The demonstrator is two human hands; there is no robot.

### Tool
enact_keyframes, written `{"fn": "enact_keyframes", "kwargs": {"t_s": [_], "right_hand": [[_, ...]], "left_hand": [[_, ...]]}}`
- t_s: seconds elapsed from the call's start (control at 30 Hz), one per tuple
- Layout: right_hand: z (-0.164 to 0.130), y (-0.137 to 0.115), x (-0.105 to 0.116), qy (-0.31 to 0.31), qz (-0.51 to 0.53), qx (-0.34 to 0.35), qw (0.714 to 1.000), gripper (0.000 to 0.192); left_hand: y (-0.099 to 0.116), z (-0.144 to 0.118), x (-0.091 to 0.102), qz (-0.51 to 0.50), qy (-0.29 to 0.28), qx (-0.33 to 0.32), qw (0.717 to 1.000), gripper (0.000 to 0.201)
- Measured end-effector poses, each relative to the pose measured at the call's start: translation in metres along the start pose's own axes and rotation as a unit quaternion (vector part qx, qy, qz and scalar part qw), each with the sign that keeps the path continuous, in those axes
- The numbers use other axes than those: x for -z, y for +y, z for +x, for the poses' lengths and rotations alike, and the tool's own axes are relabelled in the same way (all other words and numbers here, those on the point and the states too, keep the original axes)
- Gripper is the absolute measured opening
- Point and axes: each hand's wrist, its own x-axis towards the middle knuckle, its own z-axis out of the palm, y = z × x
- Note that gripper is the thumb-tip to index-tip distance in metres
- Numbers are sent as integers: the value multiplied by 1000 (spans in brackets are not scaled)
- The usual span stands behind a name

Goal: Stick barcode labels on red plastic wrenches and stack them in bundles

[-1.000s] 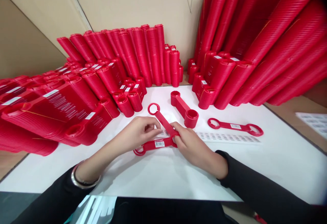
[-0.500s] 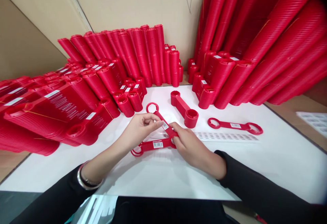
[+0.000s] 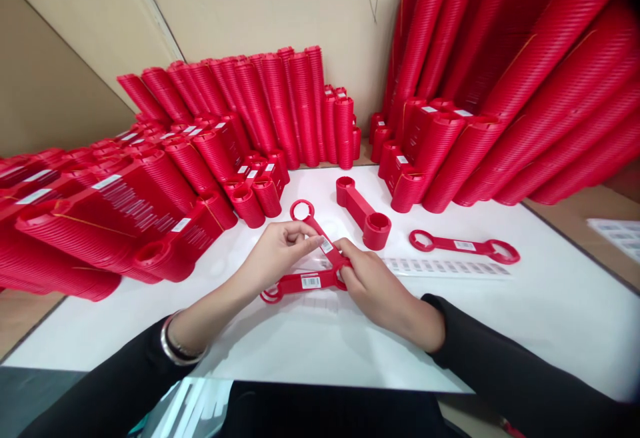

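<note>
My right hand (image 3: 375, 281) is closed around the near end of a flat red plastic ring wrench (image 3: 316, 228), which slants away to the upper left. On its bar sits a white barcode label (image 3: 326, 245), and the pinched thumb and fingers of my left hand (image 3: 287, 251) are at that label's left edge. Beneath them lies a second red ring wrench (image 3: 290, 285) with a barcode label on its bar. Its right ring is close to my right fingers; whether they also grip it I cannot tell.
A labelled wrench (image 3: 463, 245) lies at right, beside a strip of barcode labels (image 3: 440, 268). A short stack of wrenches (image 3: 363, 211) stands behind my hands. Tall red stacks line the left (image 3: 190, 165) and right (image 3: 500, 105). Another label sheet (image 3: 617, 235) is at far right.
The whole view has shifted slightly to the right. Both hands keep nearly the same hold at the wrench and its label.
</note>
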Motion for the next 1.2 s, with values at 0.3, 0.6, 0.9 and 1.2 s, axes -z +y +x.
{"fn": "enact_keyframes", "kwargs": {"t_s": [0.3, 0.6, 0.9, 1.2], "right_hand": [[-1, 3, -2, -2, -11, 7, 1000, 13], [-3, -2, 1, -12, 4, 7, 1000, 14], [-3, -3, 7, 16, 25, 15, 999, 16], [-4, 0, 16, 48, -11, -11, 999, 17]], "left_hand": [[-7, -6, -11, 364, 119, -253, 888, 28], [-13, 12, 8, 272, 188, -253, 909, 19], [-11, 8, 11, 124, 198, -262, 936, 21], [-11, 2, 5, 260, 51, -214, 940, 15]]}}
